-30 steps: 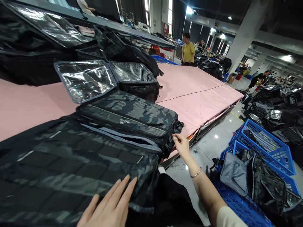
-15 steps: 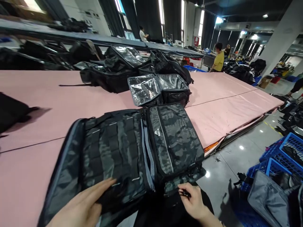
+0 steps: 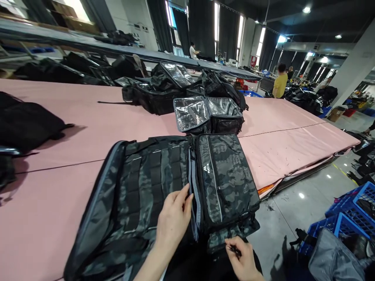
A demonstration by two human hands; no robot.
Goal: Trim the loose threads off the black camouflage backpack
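Observation:
A dark camouflage bag (image 3: 164,195) lies flat on the pink table (image 3: 88,128) in front of me, its lower pocket section toward the table's edge. My left hand (image 3: 174,220) rests on the bag's front panel, fingers bent near the grey zip line. At the bag's near corner, my right hand (image 3: 243,259) pinches a small dark piece that looks like a zip pull.
An open bag with silver lining (image 3: 209,115) sits just behind the camouflage bag. More black bags (image 3: 152,89) pile up at the back and left (image 3: 26,125). Blue crates (image 3: 348,210) stand on the floor at right. A person in yellow (image 3: 280,80) stands far off.
The view has risen and swung left. My left hand slid up the bag toward the zip line. My right hand stays pinched at the bag's near corner.

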